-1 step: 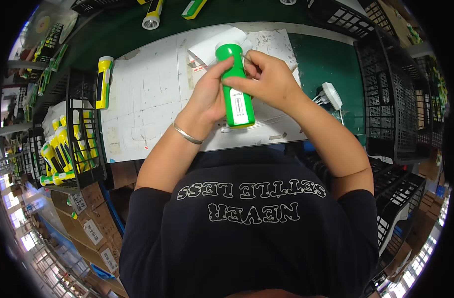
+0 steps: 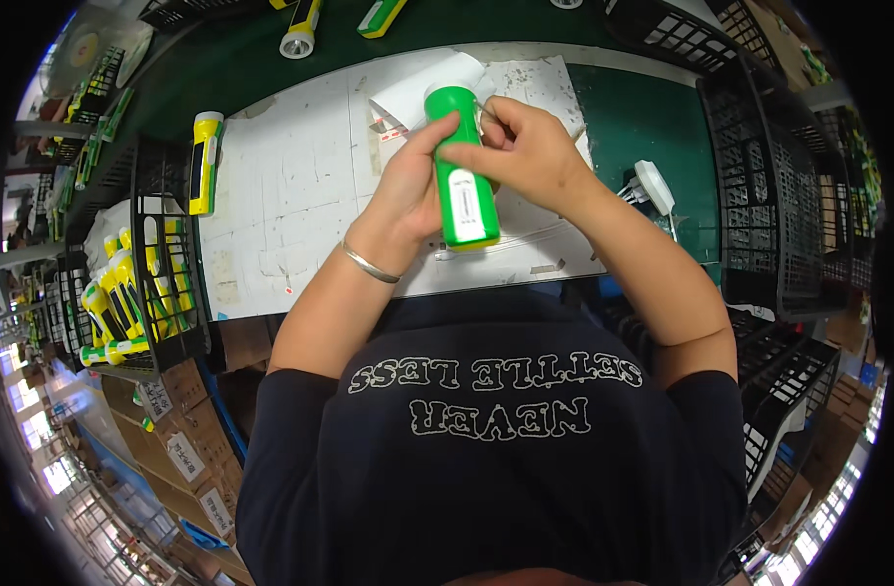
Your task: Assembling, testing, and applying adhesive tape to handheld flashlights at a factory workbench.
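A green flashlight [image 2: 464, 186] with a white head and a white label stands tilted over the worktable, its head pointing away from me. My left hand [image 2: 418, 181] is wrapped round its left side, thumb across the green body. From the right, my right hand [image 2: 543, 161] presses its thumb on the body. Its other fingers curl by the upper right edge of the flashlight, at a small thin thing I cannot make out. Behind the flashlight's head lies a crumpled white sheet [image 2: 437, 83].
A yellow flashlight [image 2: 205, 164] lies at the white board's left edge. A black crate [image 2: 159, 283] of yellow-green flashlights stands at left. At right are a white plastic part [image 2: 652, 186] with wires and a black crate [image 2: 779, 195]. Another flashlight [image 2: 300, 29] lies at the back.
The lower end of the flashlight has shifted slightly to the left and away from me. My right fingers have moved a little at its upper edge.
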Demonstrator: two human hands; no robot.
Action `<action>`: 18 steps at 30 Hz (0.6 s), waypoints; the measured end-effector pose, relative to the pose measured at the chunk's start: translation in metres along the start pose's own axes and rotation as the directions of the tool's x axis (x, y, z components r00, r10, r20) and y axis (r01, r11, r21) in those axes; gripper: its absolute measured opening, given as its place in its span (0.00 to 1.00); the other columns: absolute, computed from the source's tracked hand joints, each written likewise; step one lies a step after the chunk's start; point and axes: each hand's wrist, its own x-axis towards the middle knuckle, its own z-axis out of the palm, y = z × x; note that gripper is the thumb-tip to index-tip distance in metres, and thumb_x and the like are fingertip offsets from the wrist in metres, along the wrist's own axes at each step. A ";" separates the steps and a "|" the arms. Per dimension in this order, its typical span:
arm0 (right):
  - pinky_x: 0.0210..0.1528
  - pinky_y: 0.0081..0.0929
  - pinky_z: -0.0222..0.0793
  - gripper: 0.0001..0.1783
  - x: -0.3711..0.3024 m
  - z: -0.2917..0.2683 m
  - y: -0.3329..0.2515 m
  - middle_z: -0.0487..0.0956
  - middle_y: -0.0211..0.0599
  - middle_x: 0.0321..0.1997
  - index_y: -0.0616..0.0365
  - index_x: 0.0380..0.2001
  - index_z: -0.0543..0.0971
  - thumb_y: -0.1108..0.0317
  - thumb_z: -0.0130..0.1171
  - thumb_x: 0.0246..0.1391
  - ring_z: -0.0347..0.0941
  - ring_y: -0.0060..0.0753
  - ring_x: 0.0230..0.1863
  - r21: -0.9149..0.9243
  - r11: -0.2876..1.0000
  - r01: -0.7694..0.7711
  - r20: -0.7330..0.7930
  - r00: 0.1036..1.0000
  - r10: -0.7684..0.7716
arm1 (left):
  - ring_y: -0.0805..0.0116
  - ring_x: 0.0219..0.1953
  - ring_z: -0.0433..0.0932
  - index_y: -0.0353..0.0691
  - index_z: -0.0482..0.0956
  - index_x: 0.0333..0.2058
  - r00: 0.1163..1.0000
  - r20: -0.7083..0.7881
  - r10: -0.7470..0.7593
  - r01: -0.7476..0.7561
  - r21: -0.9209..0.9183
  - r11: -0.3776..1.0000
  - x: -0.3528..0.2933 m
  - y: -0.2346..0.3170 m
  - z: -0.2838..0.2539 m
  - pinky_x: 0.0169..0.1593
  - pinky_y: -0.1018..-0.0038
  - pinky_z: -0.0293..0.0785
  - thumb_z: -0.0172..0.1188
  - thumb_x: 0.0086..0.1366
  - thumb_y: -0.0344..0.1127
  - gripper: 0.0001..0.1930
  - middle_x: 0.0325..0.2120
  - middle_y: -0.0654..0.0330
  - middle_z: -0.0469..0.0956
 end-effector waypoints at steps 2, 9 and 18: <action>0.21 0.15 0.56 0.24 0.001 0.000 0.001 0.65 0.22 0.16 0.52 0.13 0.60 0.59 0.65 0.47 0.59 0.12 0.20 0.137 0.990 -0.029 -0.008 1.000 0.030 | 0.62 0.27 0.74 0.34 0.68 0.39 0.991 0.072 -0.110 0.118 -0.115 0.986 0.004 0.007 -0.021 0.32 0.68 0.75 0.49 0.65 0.45 0.17 0.29 0.54 0.72; 0.19 0.13 0.45 0.21 0.001 -0.018 0.012 0.61 0.16 0.16 0.49 0.16 0.64 0.53 0.60 0.52 0.50 0.09 0.18 0.241 0.966 -0.090 -0.075 0.991 0.111 | 0.67 0.27 0.72 0.37 0.64 0.44 0.989 -0.123 -0.087 0.069 -0.142 0.987 -0.006 0.006 0.002 0.30 0.71 0.74 0.52 0.64 0.44 0.18 0.32 0.54 0.72; 0.22 0.08 0.47 0.38 -0.013 -0.050 0.003 0.72 0.24 0.34 0.53 0.56 0.66 0.70 0.68 0.37 0.48 0.06 0.18 0.182 0.980 -0.083 0.300 0.954 0.025 | 0.49 0.41 0.74 0.36 0.67 0.50 0.939 0.306 0.156 -0.203 0.859 -0.469 -0.055 0.026 0.017 0.45 0.66 0.71 0.60 0.49 0.30 0.27 0.39 0.49 0.75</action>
